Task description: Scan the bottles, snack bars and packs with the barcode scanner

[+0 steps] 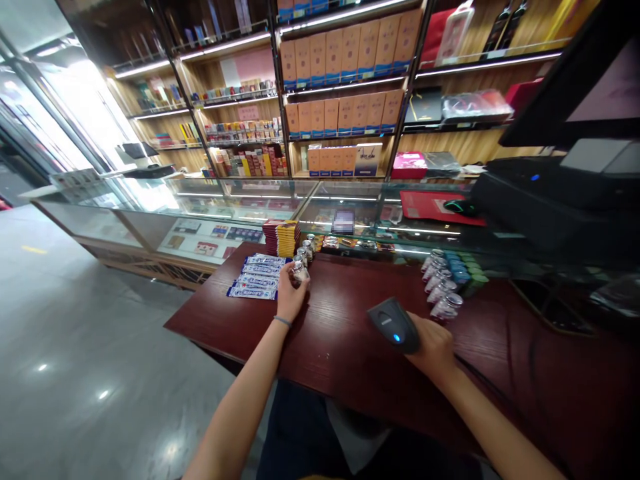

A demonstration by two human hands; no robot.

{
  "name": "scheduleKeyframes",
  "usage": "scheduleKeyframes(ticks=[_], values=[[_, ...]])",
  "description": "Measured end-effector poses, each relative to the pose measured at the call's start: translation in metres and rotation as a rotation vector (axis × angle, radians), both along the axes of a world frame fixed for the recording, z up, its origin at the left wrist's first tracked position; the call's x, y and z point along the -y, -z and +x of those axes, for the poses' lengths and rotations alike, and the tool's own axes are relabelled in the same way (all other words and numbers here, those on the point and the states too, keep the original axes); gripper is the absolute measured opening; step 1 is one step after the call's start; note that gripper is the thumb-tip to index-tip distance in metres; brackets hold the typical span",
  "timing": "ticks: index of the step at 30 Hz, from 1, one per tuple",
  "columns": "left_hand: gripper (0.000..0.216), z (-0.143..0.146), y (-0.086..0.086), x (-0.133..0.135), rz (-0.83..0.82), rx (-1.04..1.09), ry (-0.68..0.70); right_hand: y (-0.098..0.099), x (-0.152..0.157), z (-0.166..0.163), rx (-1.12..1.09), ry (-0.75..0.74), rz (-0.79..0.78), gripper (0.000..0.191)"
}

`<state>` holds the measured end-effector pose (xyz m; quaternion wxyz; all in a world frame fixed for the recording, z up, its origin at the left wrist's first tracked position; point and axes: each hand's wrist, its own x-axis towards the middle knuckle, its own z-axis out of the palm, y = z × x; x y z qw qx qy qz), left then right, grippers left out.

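My left hand (pixel 291 293) is closed around a small clear bottle with a silvery cap (pixel 300 272), at the near end of a row of similar small bottles (pixel 306 248). Left of that hand lie several blue-and-white packets (pixel 260 275), fanned in overlapping rows. Behind them stand stacked red packs (pixel 273 237) and yellow packs (pixel 287 239). In my right hand (pixel 434 347) is a black barcode scanner (pixel 393 325) with a lit blue light, held above the table and pointing left. Its fingers wrap the handle and are partly hidden.
On the dark red wooden table (pixel 340 313), more small capped bottles (pixel 443 290) stand at the right, beside blue containers (pixel 455 267) and green containers (pixel 470 275). A glass display counter (pixel 235 200) runs behind. A black monitor (pixel 565 87) overhangs the right; a cable trails from the scanner.
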<state>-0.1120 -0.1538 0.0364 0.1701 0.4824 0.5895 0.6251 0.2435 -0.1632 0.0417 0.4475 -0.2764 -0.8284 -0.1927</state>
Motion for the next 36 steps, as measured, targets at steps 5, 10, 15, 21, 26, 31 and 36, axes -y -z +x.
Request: scheduleKeyframes(ticks=[5, 10, 15, 21, 26, 31, 36], values=[[0.08, 0.014, -0.016, 0.009, -0.073, 0.484, 0.493, -0.009, 0.001, 0.002, -0.025, 0.019, -0.023, 0.035], [0.084, 0.019, -0.022, 0.015, -0.193, 0.587, 0.63, -0.014, 0.004, 0.003, 0.048, -0.06, -0.116, 0.043], [0.082, 0.02, -0.021, 0.014, -0.211, 0.618, 0.67, -0.017, 0.011, -0.003, 0.157, -0.117, -0.197, 0.043], [0.075, 0.019, -0.01, 0.008, -0.177, 0.645, 0.656, -0.015, 0.011, -0.004, 0.208, -0.16, -0.178, 0.025], [0.076, 0.021, -0.009, 0.007, -0.169, 0.645, 0.642, -0.02, 0.011, -0.004, 0.191, -0.156, -0.177, 0.025], [0.064, 0.019, -0.017, 0.013, -0.231, 0.74, 0.681, -0.023, 0.01, -0.002, 0.151, -0.133, -0.142, 0.027], [0.044, 0.018, -0.015, 0.015, -0.282, 0.988, 0.658, -0.028, 0.007, 0.005, 0.068, -0.073, -0.088, 0.023]])
